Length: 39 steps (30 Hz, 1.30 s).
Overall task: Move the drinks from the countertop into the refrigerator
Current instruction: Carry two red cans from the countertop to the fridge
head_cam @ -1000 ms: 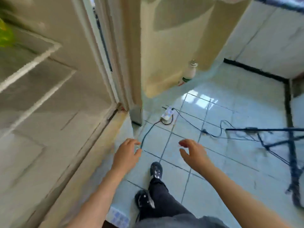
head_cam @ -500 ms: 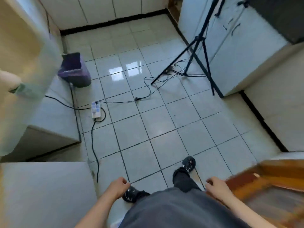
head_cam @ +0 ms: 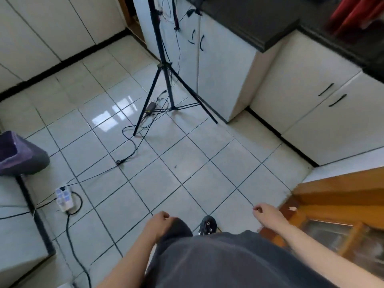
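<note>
A: Where are the person's hands?

B: Both are low in the view. The left hand (head_cam: 159,222) is just beside the grey trouser leg (head_cam: 176,227); its fingers are loosely curled and hold nothing. The right hand (head_cam: 268,214) hangs over the tiled floor (head_cam: 187,163), near a wooden frame (head_cam: 332,196). Its fingers are loosely curled too, the thumb tip is close to the forefinger, and nothing is between them.

A: And the drinks?

B: Where they stand cannot be told from this view. The dark bench (head_cam: 259,23) runs along the top right, well apart from both hands, and a red cloth (head_cam: 353,13) shows at its far end.

A: Is there any brand or writing to read?

B: Nothing legible. The white power strip (head_cam: 64,199) on the floor carries bluish marks, too blurred to make out.

A: What are the counts?

B: There is one black tripod (head_cam: 164,65), with three legs spread on the tiles in front of the white cabinets. There is one power strip and one purple bin (head_cam: 18,154) at the left edge. One black shoe (head_cam: 208,223) shows between the hands. Two straight black handles (head_cam: 326,89) sit on the cabinet doors under the bench at the right. Black cables (head_cam: 133,146) trail from the tripod's foot toward the power strip, but they tangle too much to count.
</note>
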Tool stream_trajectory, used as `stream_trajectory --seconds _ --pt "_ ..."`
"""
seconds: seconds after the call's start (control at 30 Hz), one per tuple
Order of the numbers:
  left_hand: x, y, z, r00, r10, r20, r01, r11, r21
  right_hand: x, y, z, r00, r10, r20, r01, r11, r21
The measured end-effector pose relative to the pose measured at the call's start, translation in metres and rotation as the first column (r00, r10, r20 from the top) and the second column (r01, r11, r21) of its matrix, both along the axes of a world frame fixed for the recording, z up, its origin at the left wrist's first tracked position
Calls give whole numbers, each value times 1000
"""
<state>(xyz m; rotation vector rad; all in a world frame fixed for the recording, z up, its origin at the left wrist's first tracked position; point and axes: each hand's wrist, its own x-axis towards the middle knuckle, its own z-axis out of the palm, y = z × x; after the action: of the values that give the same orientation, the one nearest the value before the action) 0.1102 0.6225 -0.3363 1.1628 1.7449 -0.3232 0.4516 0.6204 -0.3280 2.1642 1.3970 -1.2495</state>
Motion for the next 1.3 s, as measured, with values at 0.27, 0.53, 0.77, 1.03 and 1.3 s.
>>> stream_trajectory --seconds 0.27,0.53,0.77,1.03,1.3 --pt "88 115 -5 989 -120 85 126 989 -78 54 44 -6 956 -282 -85 283 959 2" --pt "191 286 -26 821 -570 20 566 811 -146 141 65 -3 727 -687 12 687 726 -39" --pt "340 459 -10 601 -799 -16 799 600 38 189 131 26 439 -897 -53 896 433 99" --pt "442 523 -7 603 -795 67 791 607 79 219 178 9 362 -931 -49 932 363 -17" --pt "489 528 -8 752 -651 101 651 758 41 371 283 30 485 -849 -209 874 460 159"
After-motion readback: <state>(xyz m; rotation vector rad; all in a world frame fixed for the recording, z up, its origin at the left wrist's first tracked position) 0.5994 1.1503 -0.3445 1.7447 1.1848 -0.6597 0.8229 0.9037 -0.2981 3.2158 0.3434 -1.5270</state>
